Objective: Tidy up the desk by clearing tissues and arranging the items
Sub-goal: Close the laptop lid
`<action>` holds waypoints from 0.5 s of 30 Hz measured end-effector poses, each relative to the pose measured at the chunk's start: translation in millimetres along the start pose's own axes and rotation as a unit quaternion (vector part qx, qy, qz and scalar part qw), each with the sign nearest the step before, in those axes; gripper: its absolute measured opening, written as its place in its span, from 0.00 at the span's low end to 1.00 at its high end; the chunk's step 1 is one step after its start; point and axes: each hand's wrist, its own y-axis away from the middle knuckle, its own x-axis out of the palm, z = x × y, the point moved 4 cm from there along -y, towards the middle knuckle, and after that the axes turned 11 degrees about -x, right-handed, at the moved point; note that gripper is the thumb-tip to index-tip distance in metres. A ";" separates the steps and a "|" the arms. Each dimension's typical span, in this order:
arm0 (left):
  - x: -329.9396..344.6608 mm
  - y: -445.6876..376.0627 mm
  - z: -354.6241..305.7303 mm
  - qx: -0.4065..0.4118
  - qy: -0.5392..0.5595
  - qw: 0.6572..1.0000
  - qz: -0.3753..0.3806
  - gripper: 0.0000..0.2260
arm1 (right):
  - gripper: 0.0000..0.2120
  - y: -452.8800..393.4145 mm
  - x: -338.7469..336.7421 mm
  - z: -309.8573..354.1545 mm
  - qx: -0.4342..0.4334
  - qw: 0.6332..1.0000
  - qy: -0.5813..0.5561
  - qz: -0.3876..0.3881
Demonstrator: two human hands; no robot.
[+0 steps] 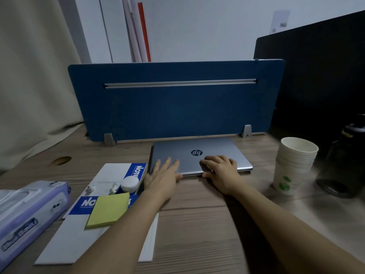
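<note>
Wood-grain desk [197, 224], dim light; blue divider panel [173, 101] standing along the far edge, pale wall behind, curtain [29, 76] at far left, a dark screen [320, 76] at far right.

Closed grey laptop [197, 155] lies flat at centre, its far edge just in front of the panel's foot, logo facing up. Both hands are on its near edge. Left hand [164, 175]: fingers spread and flat on the lid's near left corner, thumb at the front edge; an open palm pressing, not a clenched grip. Right hand [221, 171]: fingers curled over the lid right of centre, thumb tucked under the front lip, so it grasps the edge.

Left of the laptop, a white-and-blue notebook [94, 224] lies slanted, partly under the left forearm. On it: a yellow-green sticky pad [108, 209], two white earbuds [90, 188] lying loose, and a round white case [129, 183] just beside the left wrist. Near left, a lilac tissue pack [27, 212] lies at the desk edge, touching the notebook's left side or nearly so; cannot tell which. It is well apart from both hands.

Right of the laptop, a stack of paper cups [294, 165] stands upright, clear of the right hand. Dark bottle [343, 161] just beyond the cups, at the frame's right edge. A round cable hole [61, 160] sits in the desk at far left.
</note>
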 end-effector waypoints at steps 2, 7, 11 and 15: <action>0.3 -6.6 -0.2 0.000 0.013 1.000 -0.001 0.29 | 0.22 -6.1 2.2 -3.1 -0.001 1.000 0.003 0.000; 4.4 -25.7 0.4 0.007 0.023 1.000 -0.004 0.28 | 0.23 -17.8 9.2 -9.5 0.000 1.000 0.028 0.002; 7.9 -34.1 2.3 0.009 0.029 1.000 0.003 0.28 | 0.28 -19.4 12.8 -12.7 0.002 0.999 0.033 0.003; 6.1 -27.8 2.1 0.010 0.035 0.999 0.001 0.26 | 0.27 -17.8 15.0 -11.5 0.012 0.999 0.028 0.013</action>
